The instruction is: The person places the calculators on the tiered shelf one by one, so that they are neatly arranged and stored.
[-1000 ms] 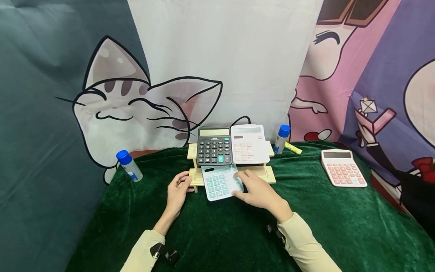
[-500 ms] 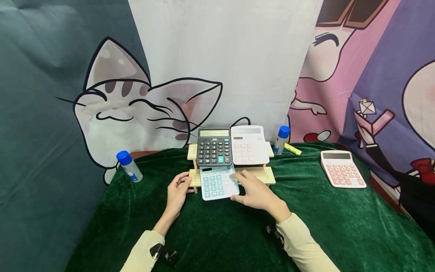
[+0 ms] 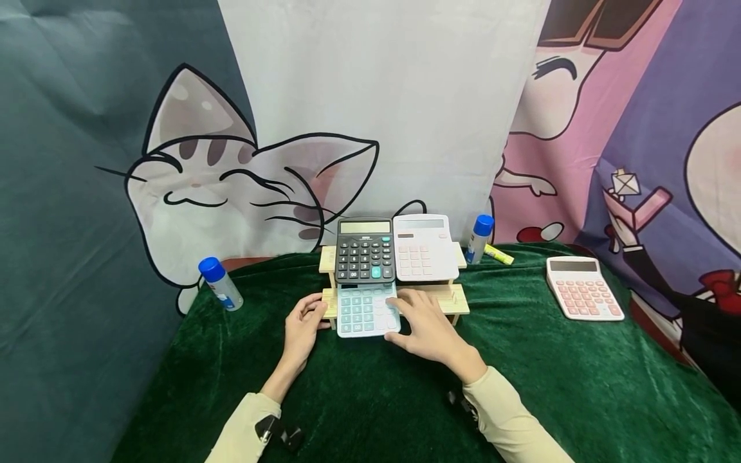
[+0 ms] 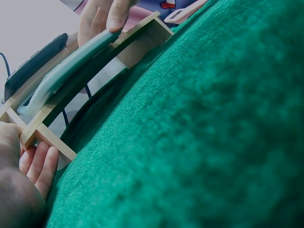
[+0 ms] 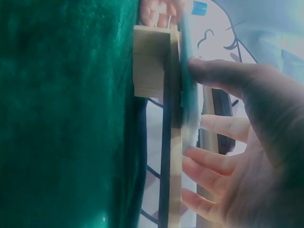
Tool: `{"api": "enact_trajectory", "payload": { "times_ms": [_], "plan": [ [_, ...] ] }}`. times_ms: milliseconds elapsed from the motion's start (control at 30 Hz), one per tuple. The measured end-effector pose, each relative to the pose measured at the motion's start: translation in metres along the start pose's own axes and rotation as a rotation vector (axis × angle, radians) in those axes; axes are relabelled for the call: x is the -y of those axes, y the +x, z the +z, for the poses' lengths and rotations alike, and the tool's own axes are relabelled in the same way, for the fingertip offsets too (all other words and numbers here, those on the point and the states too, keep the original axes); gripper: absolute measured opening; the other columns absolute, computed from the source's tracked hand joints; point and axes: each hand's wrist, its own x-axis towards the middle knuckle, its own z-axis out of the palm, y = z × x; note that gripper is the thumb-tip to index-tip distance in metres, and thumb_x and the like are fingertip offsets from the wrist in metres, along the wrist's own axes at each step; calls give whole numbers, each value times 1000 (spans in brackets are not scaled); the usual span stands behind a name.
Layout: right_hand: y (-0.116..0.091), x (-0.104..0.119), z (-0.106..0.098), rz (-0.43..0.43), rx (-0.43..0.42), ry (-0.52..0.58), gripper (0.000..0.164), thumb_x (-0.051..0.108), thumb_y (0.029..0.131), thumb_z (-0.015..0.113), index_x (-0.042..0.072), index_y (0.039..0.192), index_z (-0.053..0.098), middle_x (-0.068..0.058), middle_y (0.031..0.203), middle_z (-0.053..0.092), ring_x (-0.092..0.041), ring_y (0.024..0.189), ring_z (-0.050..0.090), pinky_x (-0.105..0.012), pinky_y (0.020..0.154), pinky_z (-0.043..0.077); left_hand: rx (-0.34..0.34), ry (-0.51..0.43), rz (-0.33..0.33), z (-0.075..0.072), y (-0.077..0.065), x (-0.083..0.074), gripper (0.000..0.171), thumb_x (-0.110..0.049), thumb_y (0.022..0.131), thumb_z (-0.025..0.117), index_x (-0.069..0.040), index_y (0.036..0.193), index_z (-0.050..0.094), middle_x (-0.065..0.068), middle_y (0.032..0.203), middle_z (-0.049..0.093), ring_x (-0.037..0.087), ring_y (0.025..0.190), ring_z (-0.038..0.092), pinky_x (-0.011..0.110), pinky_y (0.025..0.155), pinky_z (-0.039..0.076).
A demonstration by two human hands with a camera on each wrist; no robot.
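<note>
A light blue calculator (image 3: 367,313) lies tilted on the lower step of a two-step wooden stand (image 3: 451,298), its near edge jutting past the step. My right hand (image 3: 425,325) is at its right side: the thumb touches the near right corner, and the fingers reach out fairly straight along the right edge. My left hand (image 3: 303,328) grips the left end of the lower step; in the left wrist view its fingers (image 4: 46,166) show beneath the wood. Side by side on the upper step rest a black calculator (image 3: 366,251) and a white calculator (image 3: 427,247).
A pink and white calculator (image 3: 585,289) lies far right on the green cloth (image 3: 370,399). A blue-capped bottle (image 3: 220,283) stands at left, another blue-capped bottle (image 3: 479,239) behind the stand's right end, beside a yellow tube (image 3: 499,254). A printed curtain hangs behind.
The light blue calculator has slid left and straightened under the right hand, its top edge now tucked below the black calculator. My right hand has shifted left with it; the left hand stays put.
</note>
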Motion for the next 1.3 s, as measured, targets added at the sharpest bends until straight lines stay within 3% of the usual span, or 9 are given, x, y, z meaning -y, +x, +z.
{"api": "enact_trajectory", "payload": {
  "times_ms": [500, 800, 1033, 1300],
  "plan": [
    [0, 3, 7, -4, -14, 36, 65, 48, 87, 74, 16, 141, 56, -13, 147, 48, -31, 132, 47, -51, 104, 42, -2, -25, 12, 1, 2, 1, 34, -15, 99, 63, 0, 130, 58, 11, 108, 62, 6, 84, 66, 23, 70, 61],
    [-1, 0, 0, -13, 4, 57, 62, 52, 91, 68, 18, 142, 54, -11, 147, 48, -30, 134, 46, -54, 111, 40, -2, -24, 13, 1, 2, 2, 35, -15, 99, 63, 1, 130, 58, 10, 107, 62, 6, 84, 66, 23, 70, 61],
    [-4, -14, -23, -90, -159, 136, 40, 42, 94, 67, 16, 126, 66, -2, 129, 63, -22, 119, 58, -48, 101, 49, -6, -16, 13, -1, 0, 1, 36, -17, 99, 63, -1, 131, 58, 13, 109, 62, 8, 85, 66, 23, 71, 61],
    [-23, -66, -54, -113, -465, 201, 12, 13, 93, 71, 10, 104, 74, 0, 105, 72, -16, 101, 64, -32, 90, 52, -6, -8, 8, 0, 0, 0, 36, -19, 99, 63, -2, 130, 58, 18, 113, 61, 8, 86, 67, 24, 71, 61]
  ]
}}
